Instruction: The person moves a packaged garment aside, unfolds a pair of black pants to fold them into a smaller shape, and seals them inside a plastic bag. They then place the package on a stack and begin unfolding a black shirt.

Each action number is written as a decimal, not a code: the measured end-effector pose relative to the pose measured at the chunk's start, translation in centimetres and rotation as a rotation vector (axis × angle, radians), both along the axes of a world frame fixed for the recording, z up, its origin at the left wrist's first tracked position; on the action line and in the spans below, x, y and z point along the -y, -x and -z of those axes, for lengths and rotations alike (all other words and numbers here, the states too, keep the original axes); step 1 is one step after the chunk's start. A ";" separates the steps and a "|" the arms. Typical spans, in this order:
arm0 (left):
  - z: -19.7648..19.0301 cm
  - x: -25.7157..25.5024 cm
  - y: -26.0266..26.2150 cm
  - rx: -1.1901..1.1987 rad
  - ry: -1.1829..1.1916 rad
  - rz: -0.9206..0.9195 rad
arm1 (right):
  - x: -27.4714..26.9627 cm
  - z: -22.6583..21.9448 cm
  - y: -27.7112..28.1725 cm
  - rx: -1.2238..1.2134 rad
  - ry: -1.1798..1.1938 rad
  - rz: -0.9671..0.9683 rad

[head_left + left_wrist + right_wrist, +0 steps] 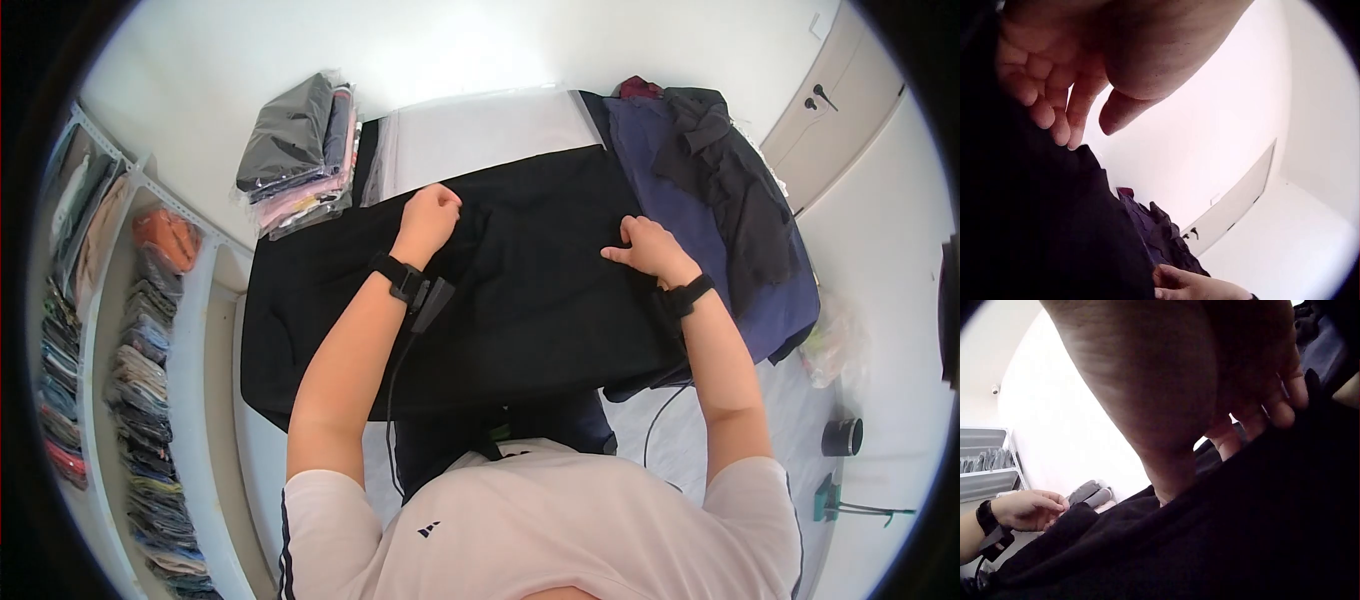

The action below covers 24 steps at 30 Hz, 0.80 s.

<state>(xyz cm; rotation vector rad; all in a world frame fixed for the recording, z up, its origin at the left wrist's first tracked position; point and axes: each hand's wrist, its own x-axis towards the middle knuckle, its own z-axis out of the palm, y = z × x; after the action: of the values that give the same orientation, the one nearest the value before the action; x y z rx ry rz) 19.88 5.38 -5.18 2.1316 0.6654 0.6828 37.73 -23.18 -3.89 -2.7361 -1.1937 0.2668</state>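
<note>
Black cloth (540, 290) lies spread over the table with soft wrinkles. Over its left part is my left hand (430, 218), its fingers bent; in the left wrist view the fingertips of this hand (1054, 81) meet a raised fold of dark cloth (1054, 206), and the thumb stands apart. My right hand (652, 246) is at the cloth's right part, thumb pointing left. In the right wrist view, the thumb and fingers of this hand (1210, 406) rest spread on the black cloth (1241, 506).
Clear plastic sheets (490, 135) lie at the table's back. Bagged folded garments (290, 140) are stacked at back left. Dark blue cloth (650, 150) and a crumpled dark garment (715, 180) cover the right side. Shelves (100, 300) of bagged clothes stand left. Cables hang from both wrists.
</note>
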 end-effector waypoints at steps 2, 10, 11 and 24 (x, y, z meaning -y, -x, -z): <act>-1.6 1.4 0.5 -0.215 0.248 0.149 | 0.0 -0.4 0.2 -0.014 0.002 0.006; -0.1 3.3 -0.6 -0.198 -0.049 0.311 | 0.1 -0.2 0.3 -0.020 -0.014 0.020; 0.0 3.4 -0.8 -0.198 -0.049 0.314 | 0.2 0.2 0.2 -0.003 -0.046 0.005; 2.0 -0.4 -1.6 0.087 0.192 -0.154 | 0.3 0.5 0.1 0.032 -0.042 -0.009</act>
<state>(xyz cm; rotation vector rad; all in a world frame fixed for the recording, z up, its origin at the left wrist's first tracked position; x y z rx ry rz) 21.51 5.73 -7.20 1.8785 0.8195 0.7584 37.66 -23.45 -4.38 -2.7092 -1.2060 0.1971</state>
